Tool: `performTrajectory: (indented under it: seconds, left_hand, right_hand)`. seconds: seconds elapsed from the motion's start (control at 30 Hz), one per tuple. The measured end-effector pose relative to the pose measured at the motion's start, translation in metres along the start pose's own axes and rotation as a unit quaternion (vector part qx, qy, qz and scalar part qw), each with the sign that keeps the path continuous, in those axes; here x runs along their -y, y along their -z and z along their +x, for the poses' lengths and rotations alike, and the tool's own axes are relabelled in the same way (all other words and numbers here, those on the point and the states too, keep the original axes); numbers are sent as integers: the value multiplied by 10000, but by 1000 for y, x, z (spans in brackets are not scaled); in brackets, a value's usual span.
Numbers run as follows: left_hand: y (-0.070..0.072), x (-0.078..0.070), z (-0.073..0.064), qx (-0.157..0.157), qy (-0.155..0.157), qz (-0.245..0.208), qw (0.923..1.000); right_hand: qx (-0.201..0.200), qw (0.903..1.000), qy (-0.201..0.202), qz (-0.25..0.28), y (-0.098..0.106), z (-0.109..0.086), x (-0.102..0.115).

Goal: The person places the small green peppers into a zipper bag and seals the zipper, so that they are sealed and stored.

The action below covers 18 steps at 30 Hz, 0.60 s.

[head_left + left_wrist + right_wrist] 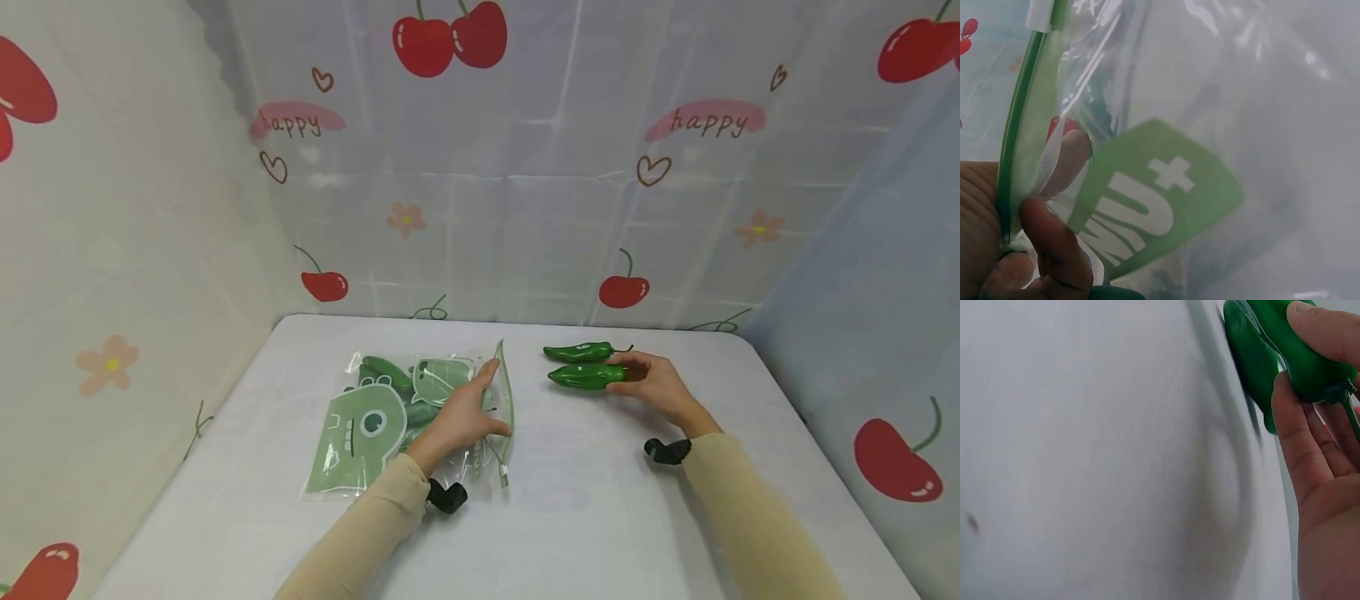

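One green chili pepper [587, 377] is gripped at its stem end by the right hand [660, 390], thumb on one side, fingers on the other; tip pointed at the worktop's left edge. Second chili pepper [579, 352] lies loose just beyond it, nearer the far edge of the worktop [592, 525], right of middle. Contact between the two can't be confirmed.

Clear zip bag [356, 442] is laid left of middle, printed with a green monster face; green vegetables [388, 373] are seen inside through the film. Its green zip strip [511, 400] faces the right edge. Left hand [459, 421] is placed at that strip, thumb and index finger spread; mouth seems parted. Whether film is pinched can't be told.

Handling, as judged: skin looks glossy, so the pepper is best held round its thick shoulder, not by the thin stem. Lift should be made straight up so the second one isn't dragged. Bag mouth should be steadied with light spread at the strip; if film is pulled hard, the whole bag may slide. White slider [1039, 15] is best given clearance, snag likely there.
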State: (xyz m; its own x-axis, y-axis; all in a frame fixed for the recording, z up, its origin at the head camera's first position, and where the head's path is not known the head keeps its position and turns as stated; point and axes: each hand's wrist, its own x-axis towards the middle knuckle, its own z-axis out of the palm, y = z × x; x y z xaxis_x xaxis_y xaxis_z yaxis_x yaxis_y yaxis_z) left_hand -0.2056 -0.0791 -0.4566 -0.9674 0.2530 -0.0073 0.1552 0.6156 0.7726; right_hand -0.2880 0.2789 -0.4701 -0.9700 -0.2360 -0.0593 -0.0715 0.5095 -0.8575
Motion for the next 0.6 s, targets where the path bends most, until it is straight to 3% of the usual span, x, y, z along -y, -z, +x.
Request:
performTrajectory:
  seconds: [0.37, 0.6]
  left_hand:
    - [-1, -1, 4, 59, 55, 149, 9999]
    - [-1, -3, 5, 67, 21, 164, 9998]
  right_hand:
    - [155, 9994, 226, 223, -17, 1, 18]
    - [353, 9967, 588, 431, -28, 7, 34]
